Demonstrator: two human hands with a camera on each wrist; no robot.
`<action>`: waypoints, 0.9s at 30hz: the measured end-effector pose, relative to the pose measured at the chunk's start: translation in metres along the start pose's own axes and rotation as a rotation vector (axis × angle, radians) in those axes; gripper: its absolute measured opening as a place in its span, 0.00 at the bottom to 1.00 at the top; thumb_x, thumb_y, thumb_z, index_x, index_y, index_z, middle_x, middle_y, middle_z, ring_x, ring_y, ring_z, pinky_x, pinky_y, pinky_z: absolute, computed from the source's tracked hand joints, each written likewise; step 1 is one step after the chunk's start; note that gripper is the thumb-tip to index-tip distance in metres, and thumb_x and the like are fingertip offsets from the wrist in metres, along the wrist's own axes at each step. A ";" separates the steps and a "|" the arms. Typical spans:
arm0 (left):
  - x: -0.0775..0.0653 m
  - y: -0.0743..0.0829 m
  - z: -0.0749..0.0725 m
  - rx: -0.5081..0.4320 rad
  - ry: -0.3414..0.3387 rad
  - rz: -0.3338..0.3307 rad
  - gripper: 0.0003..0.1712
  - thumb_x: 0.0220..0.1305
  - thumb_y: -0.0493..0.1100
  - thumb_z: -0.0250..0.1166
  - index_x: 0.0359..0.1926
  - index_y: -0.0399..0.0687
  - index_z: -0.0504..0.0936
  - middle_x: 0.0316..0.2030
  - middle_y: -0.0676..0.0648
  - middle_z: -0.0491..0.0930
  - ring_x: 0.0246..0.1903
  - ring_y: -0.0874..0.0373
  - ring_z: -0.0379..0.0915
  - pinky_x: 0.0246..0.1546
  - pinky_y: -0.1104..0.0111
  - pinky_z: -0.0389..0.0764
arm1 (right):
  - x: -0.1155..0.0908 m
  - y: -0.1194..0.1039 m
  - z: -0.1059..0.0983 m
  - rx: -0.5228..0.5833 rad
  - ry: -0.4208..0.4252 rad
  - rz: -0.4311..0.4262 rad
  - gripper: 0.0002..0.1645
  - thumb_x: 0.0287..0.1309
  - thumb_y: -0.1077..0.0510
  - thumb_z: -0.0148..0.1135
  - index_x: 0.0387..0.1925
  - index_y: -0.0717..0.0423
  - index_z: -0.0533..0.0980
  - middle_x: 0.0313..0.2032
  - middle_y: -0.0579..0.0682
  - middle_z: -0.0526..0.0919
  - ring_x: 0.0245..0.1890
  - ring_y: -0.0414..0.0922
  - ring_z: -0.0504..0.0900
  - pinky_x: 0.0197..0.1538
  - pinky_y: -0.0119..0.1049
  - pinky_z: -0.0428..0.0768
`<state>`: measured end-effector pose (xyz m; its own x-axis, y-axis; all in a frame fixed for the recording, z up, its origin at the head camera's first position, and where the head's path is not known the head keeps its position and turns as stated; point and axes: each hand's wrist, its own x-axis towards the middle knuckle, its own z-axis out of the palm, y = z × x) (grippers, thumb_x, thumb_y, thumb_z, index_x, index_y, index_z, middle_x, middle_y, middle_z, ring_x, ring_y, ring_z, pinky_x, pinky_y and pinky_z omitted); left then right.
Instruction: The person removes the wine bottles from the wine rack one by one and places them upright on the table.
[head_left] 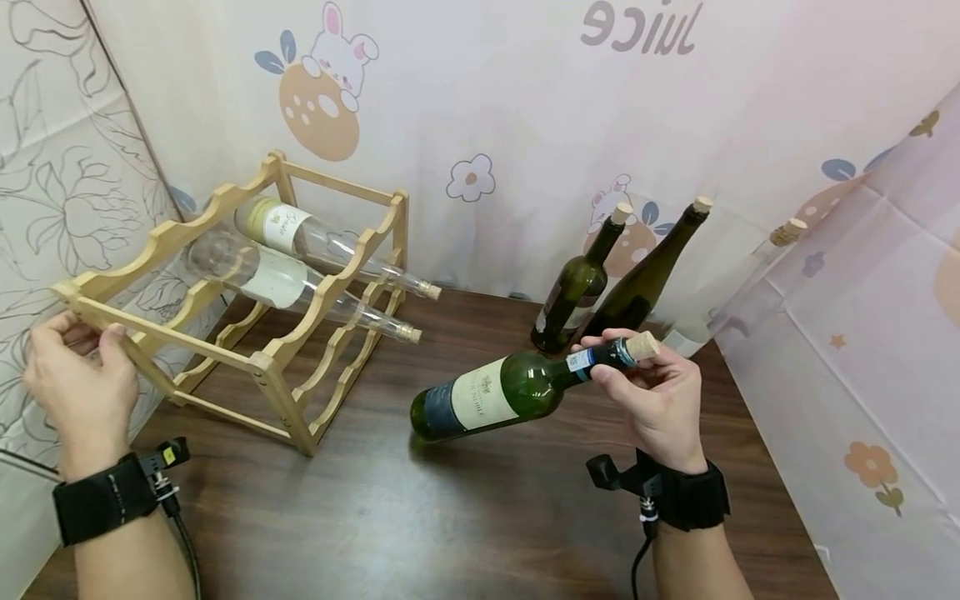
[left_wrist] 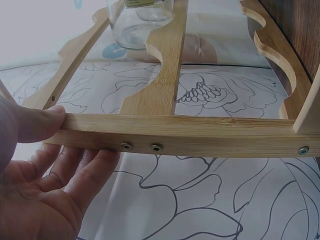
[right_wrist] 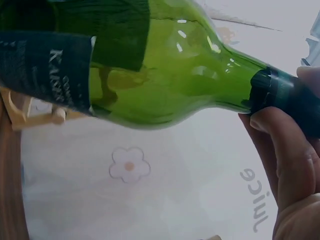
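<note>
A wooden wine rack (head_left: pixel 296 408) stands at the left of the table. My left hand (head_left: pixel 82 379) grips its near left corner. The left wrist view shows the thumb on one side of a wooden rail (left_wrist: pixel 215 135) and the fingers (left_wrist: pixel 92 175) on the other. My right hand (head_left: pixel 652 400) holds a corked green wine bottle (head_left: pixel 534 383) by its dark neck. This bottle lies tilted, cork end to the right and higher, base toward the rack. Whether its base touches the table cannot be told. Two corked clear bottles, one (head_left: pixel 277 279) nearer and one (head_left: pixel 300 233) farther, lie in the rack's top tier.
Behind the held bottle stand a dark green bottle (head_left: pixel 577 287), a taller slim green bottle (head_left: pixel 645 279) and a clear bottle (head_left: pixel 690 333), all corked. The brown wooden table (head_left: pixel 390 525) meets printed cloth walls (head_left: pixel 480 100) at the back and sides.
</note>
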<state>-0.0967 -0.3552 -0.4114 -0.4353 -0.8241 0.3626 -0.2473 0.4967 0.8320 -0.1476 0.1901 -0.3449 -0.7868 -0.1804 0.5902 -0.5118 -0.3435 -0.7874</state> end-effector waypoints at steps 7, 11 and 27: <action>0.000 0.002 0.000 -0.010 0.006 0.007 0.22 0.77 0.45 0.59 0.68 0.48 0.74 0.38 0.80 0.61 0.38 0.91 0.60 0.50 0.87 0.67 | 0.010 -0.001 -0.002 -0.226 0.071 0.047 0.23 0.55 0.84 0.65 0.54 0.78 0.79 0.46 0.54 0.93 0.46 0.44 0.93 0.46 0.30 0.90; 0.001 0.002 0.000 -0.012 0.008 0.008 0.22 0.77 0.45 0.60 0.68 0.48 0.75 0.38 0.81 0.61 0.38 0.92 0.60 0.50 0.87 0.67 | 0.020 0.001 0.001 -0.325 0.083 0.061 0.23 0.57 0.79 0.68 0.56 0.75 0.80 0.46 0.48 0.93 0.48 0.41 0.92 0.46 0.28 0.89; 0.000 0.000 -0.001 -0.003 -0.010 -0.005 0.23 0.78 0.46 0.59 0.68 0.47 0.74 0.39 0.80 0.61 0.39 0.91 0.60 0.49 0.87 0.69 | 0.080 0.027 0.017 -0.519 0.067 0.015 0.19 0.59 0.72 0.72 0.53 0.65 0.84 0.44 0.39 0.93 0.45 0.34 0.91 0.46 0.25 0.88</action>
<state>-0.0959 -0.3548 -0.4108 -0.4423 -0.8240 0.3540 -0.2467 0.4913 0.8353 -0.2184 0.1509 -0.3164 -0.8071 -0.1166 0.5788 -0.5904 0.1636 -0.7904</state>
